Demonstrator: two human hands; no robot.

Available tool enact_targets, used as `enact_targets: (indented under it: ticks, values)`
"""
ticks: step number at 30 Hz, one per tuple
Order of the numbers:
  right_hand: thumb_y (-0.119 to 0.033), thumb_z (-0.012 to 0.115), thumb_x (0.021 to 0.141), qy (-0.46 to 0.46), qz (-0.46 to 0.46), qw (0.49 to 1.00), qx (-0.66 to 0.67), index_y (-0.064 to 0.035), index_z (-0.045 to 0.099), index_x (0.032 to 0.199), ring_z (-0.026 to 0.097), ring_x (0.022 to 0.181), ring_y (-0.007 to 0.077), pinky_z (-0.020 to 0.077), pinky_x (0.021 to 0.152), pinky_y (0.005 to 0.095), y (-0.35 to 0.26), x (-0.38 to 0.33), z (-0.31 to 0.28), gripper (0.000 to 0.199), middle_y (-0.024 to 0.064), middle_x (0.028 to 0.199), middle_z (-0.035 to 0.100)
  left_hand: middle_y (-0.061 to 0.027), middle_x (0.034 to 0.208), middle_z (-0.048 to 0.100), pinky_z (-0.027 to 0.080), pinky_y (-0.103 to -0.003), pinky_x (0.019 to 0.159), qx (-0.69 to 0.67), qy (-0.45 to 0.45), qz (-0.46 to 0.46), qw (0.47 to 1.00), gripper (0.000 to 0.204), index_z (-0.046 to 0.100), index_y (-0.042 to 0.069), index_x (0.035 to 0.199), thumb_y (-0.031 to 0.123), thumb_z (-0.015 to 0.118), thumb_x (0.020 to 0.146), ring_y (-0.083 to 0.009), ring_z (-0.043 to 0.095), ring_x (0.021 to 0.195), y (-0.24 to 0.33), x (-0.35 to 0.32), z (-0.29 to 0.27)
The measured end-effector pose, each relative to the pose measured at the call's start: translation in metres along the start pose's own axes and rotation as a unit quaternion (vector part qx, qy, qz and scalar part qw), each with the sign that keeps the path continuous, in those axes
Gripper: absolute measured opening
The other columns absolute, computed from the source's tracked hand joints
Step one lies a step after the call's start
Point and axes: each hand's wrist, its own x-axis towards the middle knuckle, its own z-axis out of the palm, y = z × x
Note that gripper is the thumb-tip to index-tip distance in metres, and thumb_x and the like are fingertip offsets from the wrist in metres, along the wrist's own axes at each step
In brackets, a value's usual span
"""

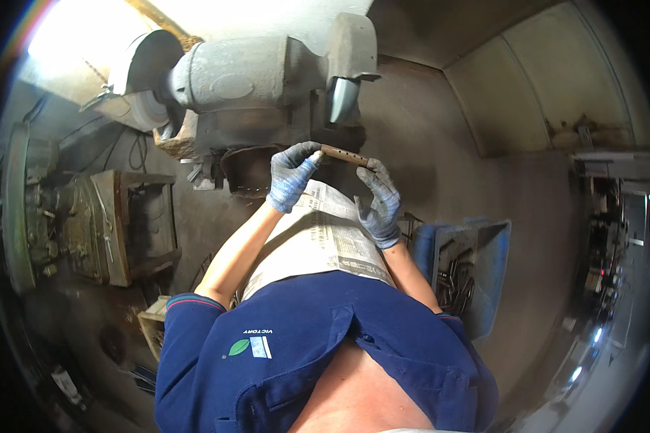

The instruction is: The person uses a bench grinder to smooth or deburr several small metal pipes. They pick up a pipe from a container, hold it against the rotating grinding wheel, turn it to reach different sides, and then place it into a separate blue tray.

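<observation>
A short brown metal bar with a row of small dark holes (345, 155) is held up in front of the bench grinder (245, 72), tilted slightly down to the right. My left hand (292, 175), in a grey-blue work glove, is closed on its left end, thumb against the near side. With the fingertips of my right hand (380, 202), gloved alike, I hold the right end; that thumb is apart from the bar. The grinder's right wheel (344, 99) is just above the bar, not touching it. The left wheel (148, 108) is beyond my left hand.
Newspaper sheets (325, 231) cover my lap. At my right stands a blue bin (495, 252) with several dark metal parts inside. A box-like metal frame (115, 224) and a greenish machine (22, 209) stand at the left. A dark tray (249, 169) sits below the grinder.
</observation>
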Motion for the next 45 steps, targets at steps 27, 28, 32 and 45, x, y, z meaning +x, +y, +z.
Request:
enact_targets:
  ticks: [27, 28, 32, 45]
  values:
    - [-0.009, 0.06, 0.086, -0.025, 0.252, 0.963, -0.088, 0.0067, 0.06, 0.104, 0.056, 0.097, 0.0246, 0.0429, 0.089, 0.0362, 0.037, -0.112, -0.138, 0.024, 0.0142, 0.105, 0.062, -0.0043, 0.074, 0.066, 0.05, -0.025, 0.062, 0.188, 0.308, -0.094, 0.928, 0.016, 0.066, -0.001, 0.088, 0.013, 0.061, 0.084, -0.0091, 0.06, 0.064, -0.024, -0.177, -0.184]
    - [-0.006, 0.06, 0.085, -0.074, 0.22, 0.97, -0.07, 0.0066, 0.061, 0.103, 0.056, 0.097, 0.023, 0.0444, 0.088, 0.0343, 0.036, -0.098, -0.113, 0.022, 0.0137, 0.105, 0.062, -0.0042, 0.074, 0.066, 0.05, -0.025, 0.061, 0.209, 0.34, -0.066, 0.915, 0.015, 0.067, -0.001, 0.088, 0.013, 0.061, 0.084, -0.0092, 0.06, 0.064, -0.019, -0.199, -0.196]
    - [0.002, 0.06, 0.082, -0.166, 0.185, 0.967, 0.048, 0.0057, 0.062, 0.101, 0.058, 0.094, 0.0186, 0.0491, 0.082, 0.0284, 0.041, -0.079, -0.059, 0.02, 0.0127, 0.105, 0.062, -0.0071, 0.078, 0.066, 0.055, -0.026, 0.064, 0.161, 0.496, 0.011, 0.853, 0.016, 0.066, -0.002, 0.092, 0.012, 0.06, 0.086, -0.0116, 0.063, 0.068, 0.004, -0.313, -0.225]
    - [-0.003, 0.059, 0.084, -0.3, 0.123, 0.945, 0.047, 0.0047, 0.063, 0.1, 0.061, 0.089, 0.0182, 0.0485, 0.081, 0.0279, 0.044, -0.041, -0.01, 0.018, 0.0127, 0.101, 0.065, -0.0127, 0.093, 0.068, 0.05, -0.036, 0.077, 0.444, 0.613, -0.296, 0.583, 0.027, 0.066, 0.012, 0.096, 0.033, 0.064, 0.08, -0.0251, 0.065, 0.083, -0.009, -0.48, -0.272]
